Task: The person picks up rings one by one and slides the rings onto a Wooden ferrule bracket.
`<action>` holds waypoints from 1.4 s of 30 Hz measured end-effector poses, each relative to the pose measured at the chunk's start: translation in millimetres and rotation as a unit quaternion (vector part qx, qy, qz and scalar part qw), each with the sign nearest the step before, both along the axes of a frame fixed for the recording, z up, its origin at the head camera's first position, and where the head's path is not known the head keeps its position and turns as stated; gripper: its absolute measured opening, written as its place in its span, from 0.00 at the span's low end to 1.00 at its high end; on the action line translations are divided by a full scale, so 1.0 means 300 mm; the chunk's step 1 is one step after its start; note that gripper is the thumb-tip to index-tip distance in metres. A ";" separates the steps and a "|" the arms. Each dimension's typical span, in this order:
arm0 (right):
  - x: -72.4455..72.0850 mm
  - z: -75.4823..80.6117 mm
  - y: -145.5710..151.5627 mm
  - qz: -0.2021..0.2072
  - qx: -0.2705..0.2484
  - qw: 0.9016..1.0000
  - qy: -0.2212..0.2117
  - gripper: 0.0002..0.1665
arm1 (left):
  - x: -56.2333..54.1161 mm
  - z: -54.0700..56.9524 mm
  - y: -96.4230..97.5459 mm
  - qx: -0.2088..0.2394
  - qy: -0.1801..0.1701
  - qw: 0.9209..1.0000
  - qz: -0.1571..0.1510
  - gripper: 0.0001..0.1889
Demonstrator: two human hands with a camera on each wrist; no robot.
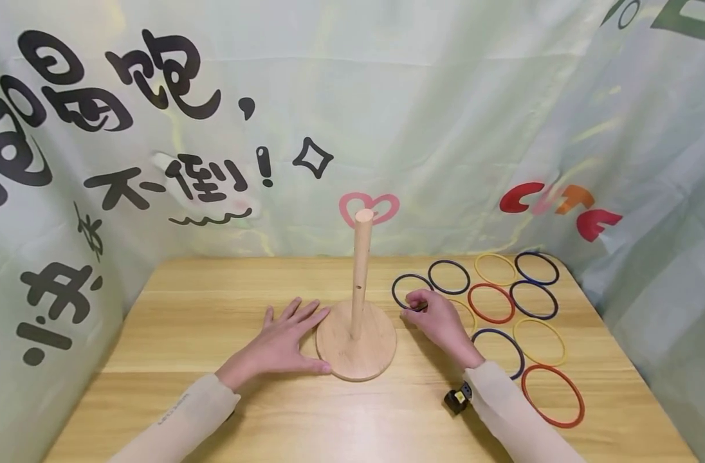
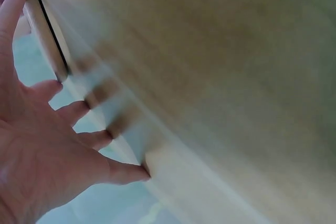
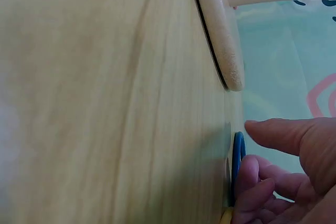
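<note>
A wooden peg stands upright on its round wooden base. My left hand is spread beside the base, its index finger and thumb at the base's left edge and the other fingertips on the table. My right hand is over the near right edge of a dark blue ring, which lies right of the base. In the right wrist view, the blue ring sits by the bent fingers, with the thumb apart from them. Part of that ring is hidden by the hand.
More rings lie on the right of the wooden table: blue ones, red ones and yellow ones. The right forearm partly covers a blue ring. A printed curtain hangs behind and at both sides.
</note>
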State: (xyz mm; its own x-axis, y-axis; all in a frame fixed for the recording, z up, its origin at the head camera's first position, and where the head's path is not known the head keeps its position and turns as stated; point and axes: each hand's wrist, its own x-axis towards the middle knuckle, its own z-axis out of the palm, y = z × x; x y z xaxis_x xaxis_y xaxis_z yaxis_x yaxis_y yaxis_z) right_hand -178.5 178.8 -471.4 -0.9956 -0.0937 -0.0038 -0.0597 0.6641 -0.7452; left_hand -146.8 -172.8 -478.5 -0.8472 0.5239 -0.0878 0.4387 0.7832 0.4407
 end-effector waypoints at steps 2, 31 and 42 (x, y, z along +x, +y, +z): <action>-0.005 -0.001 -0.010 0.000 0.022 1.000 0.006 0.12 | -0.002 0.005 0.001 -0.007 -0.004 1.000 0.000 0.61; 0.092 0.231 0.019 0.082 0.014 0.939 0.334 0.13 | -0.025 0.018 -0.004 -0.067 0.029 0.997 -0.023 0.61; 0.213 0.439 0.026 0.075 -0.068 0.914 0.392 0.17 | -0.028 0.018 0.000 -0.072 0.027 0.997 -0.025 0.61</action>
